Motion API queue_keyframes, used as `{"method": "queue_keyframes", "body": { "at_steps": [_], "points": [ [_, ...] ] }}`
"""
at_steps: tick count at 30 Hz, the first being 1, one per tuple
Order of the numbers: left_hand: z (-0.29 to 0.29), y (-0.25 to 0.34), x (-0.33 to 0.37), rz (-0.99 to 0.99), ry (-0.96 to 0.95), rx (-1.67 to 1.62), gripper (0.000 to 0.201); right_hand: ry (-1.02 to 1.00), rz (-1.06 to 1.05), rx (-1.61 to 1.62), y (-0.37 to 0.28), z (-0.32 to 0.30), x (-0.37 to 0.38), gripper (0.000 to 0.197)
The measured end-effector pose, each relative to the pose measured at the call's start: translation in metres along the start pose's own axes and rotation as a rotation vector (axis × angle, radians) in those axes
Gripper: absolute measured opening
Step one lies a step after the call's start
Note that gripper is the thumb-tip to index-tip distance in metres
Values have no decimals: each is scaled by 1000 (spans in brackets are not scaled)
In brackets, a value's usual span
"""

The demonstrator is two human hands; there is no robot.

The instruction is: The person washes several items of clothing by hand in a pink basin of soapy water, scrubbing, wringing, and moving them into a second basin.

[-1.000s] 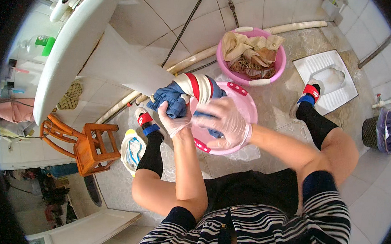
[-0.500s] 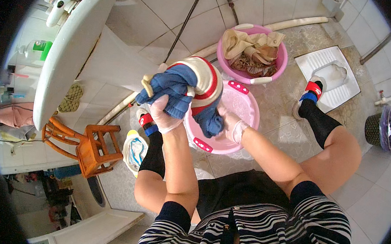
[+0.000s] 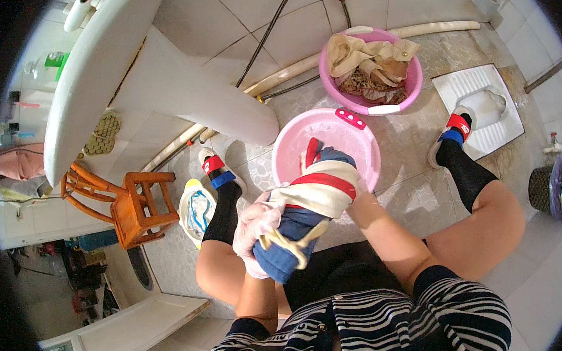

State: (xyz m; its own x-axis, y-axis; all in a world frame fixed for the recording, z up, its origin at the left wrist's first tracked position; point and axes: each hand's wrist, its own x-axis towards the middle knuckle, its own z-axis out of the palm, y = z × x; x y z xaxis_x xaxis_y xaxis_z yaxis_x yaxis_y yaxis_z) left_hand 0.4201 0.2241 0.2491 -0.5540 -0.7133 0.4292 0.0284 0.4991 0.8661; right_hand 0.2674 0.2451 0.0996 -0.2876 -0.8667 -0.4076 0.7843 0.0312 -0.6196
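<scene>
A blue, cream and red striped garment with a cream drawstring stretches between my hands, its far end over the pink basin of sudsy water. My left hand, in a thin pale glove, is closed round the near blue end beside the drawstring. At the garment's right side is my right hand; its fingers are hidden behind the cloth, though it appears to bear the far part.
Behind stands a second pink basin with beige and brown clothes. A squat toilet lies at the right, a bin beyond it. To the left are a sink pedestal, a wooden chair and a small white tub.
My left hand has come down toward my lap with the blue drawstring end. The garment has swung lower and nearer, now covering my right hand's fingers.
</scene>
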Motion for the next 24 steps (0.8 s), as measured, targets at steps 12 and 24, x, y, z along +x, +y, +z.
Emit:
{"method": "queue_keyframes", "body": {
  "at_steps": [12,24],
  "points": [
    [-11,-82,58,-664,614,-859,28,-426,-1464,-1033,-170,76,-76,21],
    [38,-55,119,-428,337,-304,18,-1458,-1534,-1492,-123,72,-66,16]
  ]
}}
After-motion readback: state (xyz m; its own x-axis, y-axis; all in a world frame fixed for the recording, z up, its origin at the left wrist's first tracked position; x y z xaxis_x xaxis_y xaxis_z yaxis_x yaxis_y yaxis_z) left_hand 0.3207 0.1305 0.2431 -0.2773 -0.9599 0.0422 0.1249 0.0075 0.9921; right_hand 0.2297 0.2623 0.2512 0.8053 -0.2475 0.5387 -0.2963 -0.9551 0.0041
